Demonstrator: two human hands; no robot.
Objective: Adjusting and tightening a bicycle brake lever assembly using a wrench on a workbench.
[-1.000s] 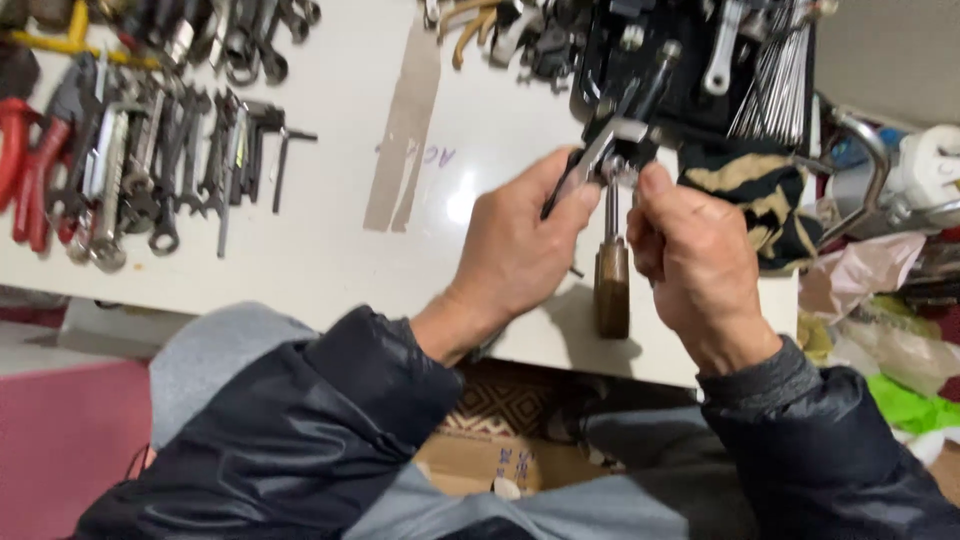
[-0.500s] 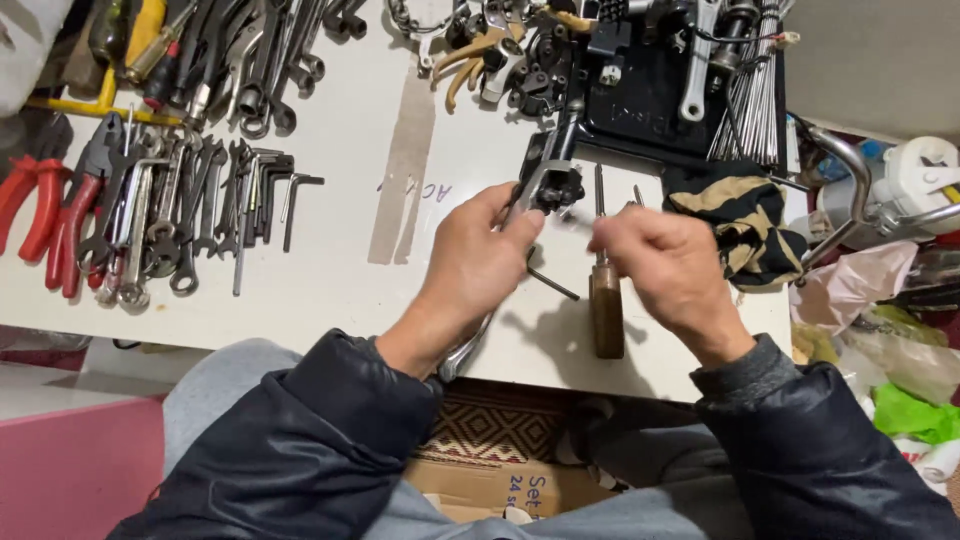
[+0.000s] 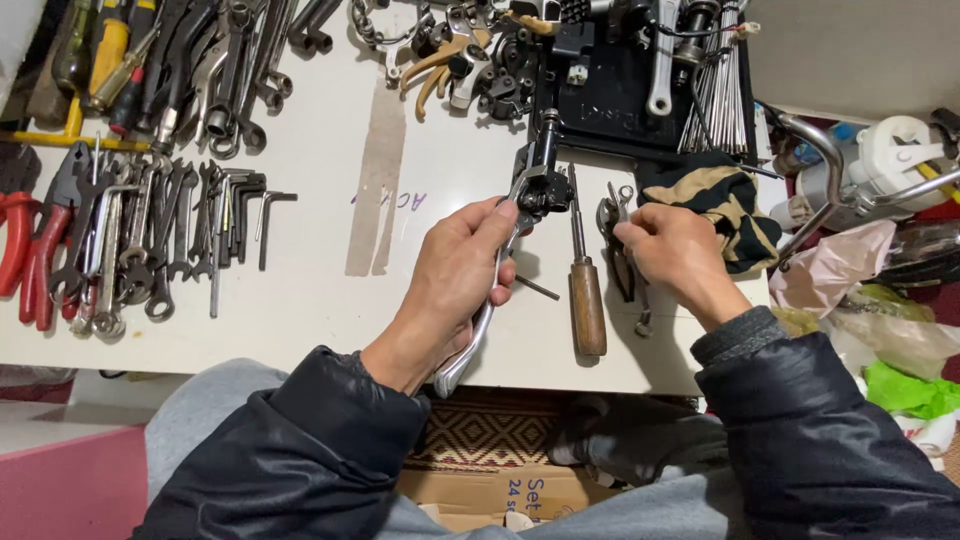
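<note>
Leftmost, well left of the wooden-handled screwdriver [image 3: 587, 300], red-handled pliers [image 3: 30, 250] lie at the edge of the white table [image 3: 320, 310], then a row of wrenches and spanners [image 3: 130, 250], then two hex keys [image 3: 255, 215] and a strip of brownish tape [image 3: 375, 185] stuck to the tabletop. Left hand [image 3: 455, 285], just left of the screwdriver: fingers clenched around a silver brake lever [image 3: 490, 300]; its curved blade runs down past the palm to the table's near edge, its black clamp end [image 3: 540, 180] points up, beside the screwdriver's shaft. A thin dark pin [image 3: 538, 288] lies between lever and screwdriver handle. Right of the screwdriver, touching distance, pliers [image 3: 618, 250] lie on the table; right hand [image 3: 680, 255] rests over them, fingertips pinched at the jaw end, whether it grips them or a small part I cannot tell. Farther right, a striped black-and-tan cloth [image 3: 715, 200]; above the screwdriver, a black tray [image 3: 620, 100] of parts and a bundle of spokes [image 3: 720, 90].
</note>
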